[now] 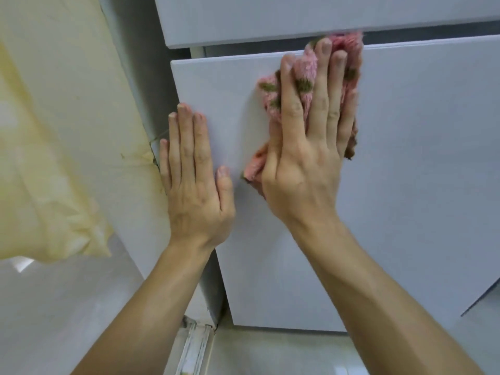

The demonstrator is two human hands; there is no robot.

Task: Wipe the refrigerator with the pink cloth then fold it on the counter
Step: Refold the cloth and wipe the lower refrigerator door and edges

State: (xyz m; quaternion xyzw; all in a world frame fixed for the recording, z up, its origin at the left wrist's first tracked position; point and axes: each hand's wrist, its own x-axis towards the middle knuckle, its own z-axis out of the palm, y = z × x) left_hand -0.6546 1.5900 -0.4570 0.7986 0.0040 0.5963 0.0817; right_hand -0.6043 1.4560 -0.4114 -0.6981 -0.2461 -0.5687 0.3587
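High on the lower door [419, 171] of the fridge [270, 280], my right hand [305, 163] presses the cloth [305, 74] flat on the front. My fingers [323, 85] are straight and a bit spread, and the cloth puffs up between them. The cloth is pink and fuzzy, with small brown-green patches. It is all bunched up, not smooth. Its top bit pokes into the dark gap between this door and the top door [243, 20]. One corner sticks out low down by my thumb. My left hand [197, 190] lies flat on the left edge of the lower door, just beside the cloth but not touching it. Those fingers are straight and close together, with the thumb a little out to the side. That hand holds nothing. Both doors are flat, smooth and pale grey, with straight sharp edges and a soft shine. To my left hangs a thin yellow plastic sheet [54, 158], all wrinkled. Down low I see a pale shiny floor [270, 355].
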